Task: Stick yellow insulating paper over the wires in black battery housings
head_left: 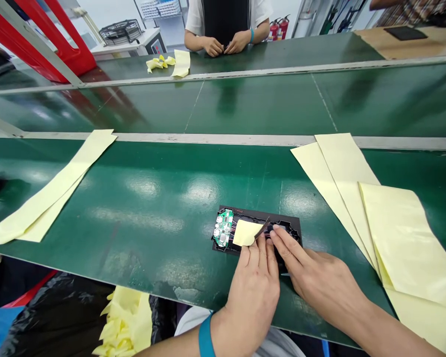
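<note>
A black rectangular casing (223,249) lies on the green table (152,208) in front of me, with a green circuit board (224,227) at its left end and thin wires inside. Over its middle is a small pale yellow paper piece (245,232), with a dark strip (262,228) at its right edge. My left hand (253,287) is closed at the lower edge of that paper and strip, fingers pressed together. My right hand (315,272) rests on the casing's right part, its fingers together and fingertips near the strip. What lies under the fingers is hidden.
Long yellow sheets lie at the left (55,191) and the right (405,238). Below the table edge, crumpled yellow paper (128,322) sits by a black bag (59,317). Across the raised bench (260,104) are a person's hands (225,45) and a red plastic object (59,44).
</note>
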`<action>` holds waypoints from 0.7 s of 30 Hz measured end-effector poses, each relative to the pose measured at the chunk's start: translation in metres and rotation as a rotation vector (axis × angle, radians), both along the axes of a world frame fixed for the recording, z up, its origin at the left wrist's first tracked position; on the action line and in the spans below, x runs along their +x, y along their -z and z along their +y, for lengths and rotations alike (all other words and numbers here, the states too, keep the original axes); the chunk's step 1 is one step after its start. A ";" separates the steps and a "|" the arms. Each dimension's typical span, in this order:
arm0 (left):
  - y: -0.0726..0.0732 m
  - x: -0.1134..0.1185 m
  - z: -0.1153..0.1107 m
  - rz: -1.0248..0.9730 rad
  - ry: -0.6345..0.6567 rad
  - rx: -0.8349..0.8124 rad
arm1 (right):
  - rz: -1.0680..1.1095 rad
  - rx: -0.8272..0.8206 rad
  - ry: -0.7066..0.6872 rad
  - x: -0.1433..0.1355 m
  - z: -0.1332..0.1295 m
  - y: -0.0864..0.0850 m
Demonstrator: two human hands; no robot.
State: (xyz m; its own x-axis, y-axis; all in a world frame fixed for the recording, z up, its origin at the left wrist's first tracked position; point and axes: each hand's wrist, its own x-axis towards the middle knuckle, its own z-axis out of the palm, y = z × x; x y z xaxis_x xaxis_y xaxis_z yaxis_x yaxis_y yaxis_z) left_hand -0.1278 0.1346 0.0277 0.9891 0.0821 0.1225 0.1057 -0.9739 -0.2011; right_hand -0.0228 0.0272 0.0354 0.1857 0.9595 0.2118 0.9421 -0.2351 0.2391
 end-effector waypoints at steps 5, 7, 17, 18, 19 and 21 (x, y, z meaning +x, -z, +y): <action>0.001 0.000 0.000 -0.032 0.001 0.003 | -0.087 -0.095 0.068 -0.005 0.005 -0.002; 0.002 0.000 0.000 -0.035 0.002 0.003 | -0.117 -0.142 0.081 -0.008 0.007 -0.005; 0.003 -0.003 -0.001 0.016 -0.009 0.013 | -0.134 -0.247 0.079 -0.013 0.015 -0.013; 0.004 -0.004 -0.001 0.017 -0.010 0.014 | -0.136 -0.249 0.076 -0.013 0.016 -0.013; 0.004 -0.004 -0.001 0.015 -0.010 0.017 | -0.138 -0.248 0.073 -0.014 0.018 -0.012; 0.003 -0.006 0.001 0.017 0.005 0.025 | -0.127 -0.253 0.075 -0.015 0.020 -0.011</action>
State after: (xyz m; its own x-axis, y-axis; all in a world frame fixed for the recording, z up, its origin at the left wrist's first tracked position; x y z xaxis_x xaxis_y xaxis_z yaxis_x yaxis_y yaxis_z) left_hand -0.1336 0.1351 0.0244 0.9914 0.0742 0.1079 0.0972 -0.9691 -0.2266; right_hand -0.0382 0.0470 0.0467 0.2455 0.9694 -0.0069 0.8833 -0.2207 0.4136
